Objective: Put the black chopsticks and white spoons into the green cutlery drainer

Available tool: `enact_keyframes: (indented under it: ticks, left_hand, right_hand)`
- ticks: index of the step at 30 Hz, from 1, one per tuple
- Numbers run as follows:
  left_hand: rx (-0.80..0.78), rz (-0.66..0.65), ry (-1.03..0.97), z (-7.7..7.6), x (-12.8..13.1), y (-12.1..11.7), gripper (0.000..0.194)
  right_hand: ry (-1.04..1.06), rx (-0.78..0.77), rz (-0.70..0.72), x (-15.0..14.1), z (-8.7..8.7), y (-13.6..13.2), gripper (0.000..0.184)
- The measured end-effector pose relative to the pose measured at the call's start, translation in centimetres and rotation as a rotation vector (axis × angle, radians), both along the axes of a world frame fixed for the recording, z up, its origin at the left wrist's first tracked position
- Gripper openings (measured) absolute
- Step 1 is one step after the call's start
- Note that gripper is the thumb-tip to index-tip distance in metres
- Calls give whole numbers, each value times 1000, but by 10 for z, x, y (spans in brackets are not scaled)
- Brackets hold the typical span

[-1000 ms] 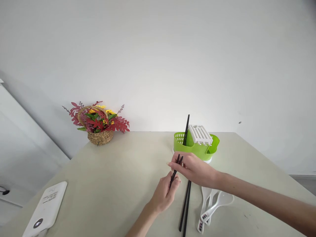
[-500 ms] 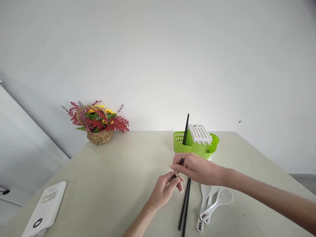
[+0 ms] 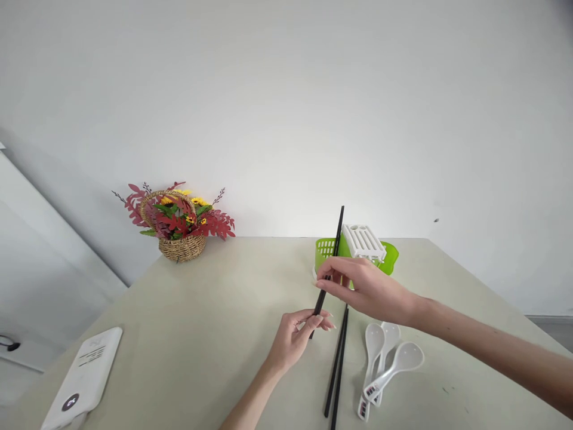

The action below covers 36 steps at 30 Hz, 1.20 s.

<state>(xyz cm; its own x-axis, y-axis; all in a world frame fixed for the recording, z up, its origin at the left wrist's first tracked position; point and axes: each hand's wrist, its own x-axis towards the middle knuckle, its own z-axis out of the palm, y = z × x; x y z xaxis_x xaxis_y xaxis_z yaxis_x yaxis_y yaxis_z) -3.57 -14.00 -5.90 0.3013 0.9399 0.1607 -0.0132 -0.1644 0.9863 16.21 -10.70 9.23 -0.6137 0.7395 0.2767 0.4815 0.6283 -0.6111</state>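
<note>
Black chopsticks (image 3: pixel 320 303) slant upward between my two hands. My left hand (image 3: pixel 296 339) pinches them near the lower end, thumb in front. Higher up, my right hand (image 3: pixel 360 285) closes its thumb and fingers round their upper part. Behind my right hand stands a green utensil holder (image 3: pixel 324 249) with a white slotted top (image 3: pixel 363 241); the hand hides part of its front. More black chopsticks (image 3: pixel 339 230) stand in its left compartment. On the table below my right hand lies another pair of black chopsticks (image 3: pixel 337 370), with several white spoons (image 3: pixel 408 356) to their right, handles overlapping.
A wicker basket (image 3: pixel 182 248) of artificial red and yellow flowers stands at the table's back left. Near the left edge lies a white rectangular device (image 3: pixel 87 373) with a round dark spot. A pale wall (image 3: pixel 286 119) rises behind the table (image 3: pixel 201 322).
My right hand has moved up along the held chopsticks, away from my left hand. More of their length now shows between the hands. My left hand has shifted slightly downward.
</note>
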Motion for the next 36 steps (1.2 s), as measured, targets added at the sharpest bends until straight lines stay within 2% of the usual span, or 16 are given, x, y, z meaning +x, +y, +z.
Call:
enact_keyframes:
  ticks: [5, 12, 20, 26, 32, 36]
  left_hand:
    - [5, -16, 65, 3, -4, -1, 48]
    - [132, -43, 318, 8, -14, 2, 43]
    - [109, -96, 283, 11, -11, 1, 37]
    - [119, -88, 334, 5, -13, 4, 36]
    - [128, -141, 374, 1, -14, 4, 42]
    - [113, -115, 415, 0, -13, 4, 50]
  right_hand:
    - [-43, 44, -22, 5, 8, 1, 38]
    - [-38, -18, -2, 9, 14, 1, 36]
    - [-60, -36, 4, 15, 21, -4, 41]
    - [-90, -27, -15, 19, 23, -5, 36]
    - [-130, 21, -5, 20, 28, -8, 37]
    - [-129, 58, 10, 23, 26, -8, 33]
